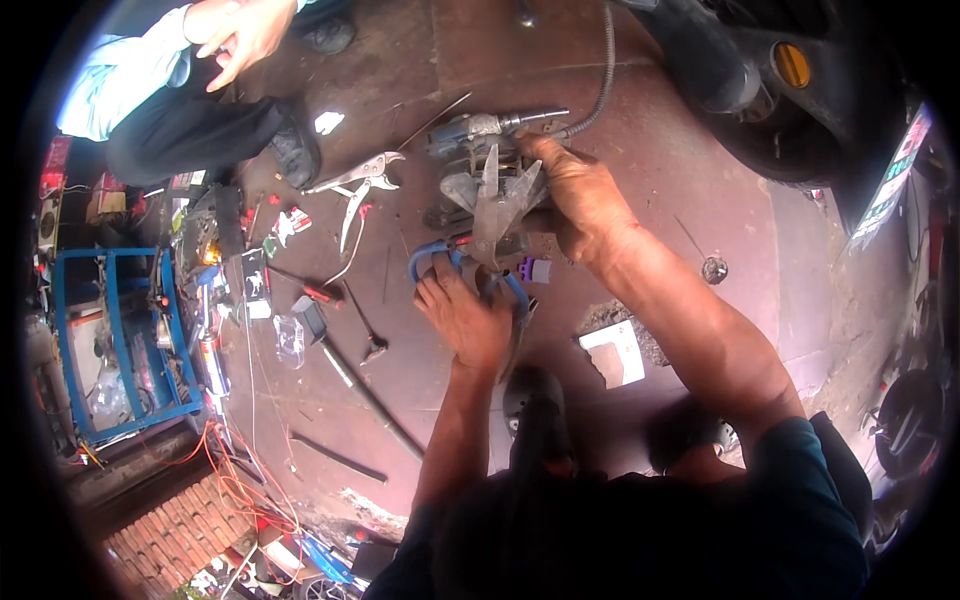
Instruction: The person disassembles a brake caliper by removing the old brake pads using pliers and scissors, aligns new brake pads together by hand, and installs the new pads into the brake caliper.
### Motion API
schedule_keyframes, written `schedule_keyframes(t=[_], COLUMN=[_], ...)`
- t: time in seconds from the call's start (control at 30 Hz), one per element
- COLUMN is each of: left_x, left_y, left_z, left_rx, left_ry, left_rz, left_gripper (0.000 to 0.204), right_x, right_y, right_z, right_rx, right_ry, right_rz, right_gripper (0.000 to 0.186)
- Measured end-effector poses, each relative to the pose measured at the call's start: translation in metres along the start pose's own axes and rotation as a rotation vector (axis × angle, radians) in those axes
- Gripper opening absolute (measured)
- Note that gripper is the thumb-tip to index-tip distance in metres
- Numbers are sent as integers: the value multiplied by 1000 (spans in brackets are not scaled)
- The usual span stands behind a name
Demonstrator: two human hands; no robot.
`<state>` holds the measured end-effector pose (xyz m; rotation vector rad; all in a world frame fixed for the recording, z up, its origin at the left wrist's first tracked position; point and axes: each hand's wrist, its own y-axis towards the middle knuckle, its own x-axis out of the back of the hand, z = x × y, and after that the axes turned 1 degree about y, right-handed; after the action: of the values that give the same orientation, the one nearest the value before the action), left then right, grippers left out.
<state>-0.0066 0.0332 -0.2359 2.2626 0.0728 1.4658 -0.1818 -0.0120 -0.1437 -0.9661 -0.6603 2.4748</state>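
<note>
My right hand [585,195] is closed on the edge of a dirty grey metal part [490,195] with pointed, fin-like arms. Its far fingers are hidden behind the part. Just nearer to me, my left hand [465,315] has its fingers curled round a blue curved piece [428,252], whose kind I cannot make out. Beyond the metal part lies a blue-grey power tool [470,130] with a long socket at its tip. A small purple piece [536,270] is on the floor beside my left hand.
Locking pliers [365,178], a hammer [345,365] and a T-handled tool [370,335] lie to the left. A co-worker's hands [245,35] are at the upper left. A blue rack [120,345] stands far left, a vehicle wheel [775,130] upper right. White torn card [620,352] lies right.
</note>
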Motion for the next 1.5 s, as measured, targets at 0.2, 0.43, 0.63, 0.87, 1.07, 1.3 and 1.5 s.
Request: schedule_keyframes(t=[0.2,0.43,0.63,0.87,1.07,1.3,1.5], left_x=[4,29,74,63,63,57,40], left_y=[-14,-12,28,27,20,21,17], left_z=[15,9,2,-24,-32,-37,-46], left_rx=[-84,17,457,294,328,289,432], left_ry=[-302,-703,-993,-608,-500,-482,-703], left_rz=[7,272,793,497,454,421,400], left_gripper=[64,54,52,49,44,37,33], right_x=[16,21,20,22,24,19,17], right_y=[17,57,69,48,34,40,40], right_z=[21,5,-15,-22,-28,-36,-36], right_rx=[17,81,96,106,341,496,547], right_ry=[-258,238,550,632,497,384,325], right_rz=[241,855,778,165,269,-10,-134], right_gripper=[56,49,30,40,49,28,25])
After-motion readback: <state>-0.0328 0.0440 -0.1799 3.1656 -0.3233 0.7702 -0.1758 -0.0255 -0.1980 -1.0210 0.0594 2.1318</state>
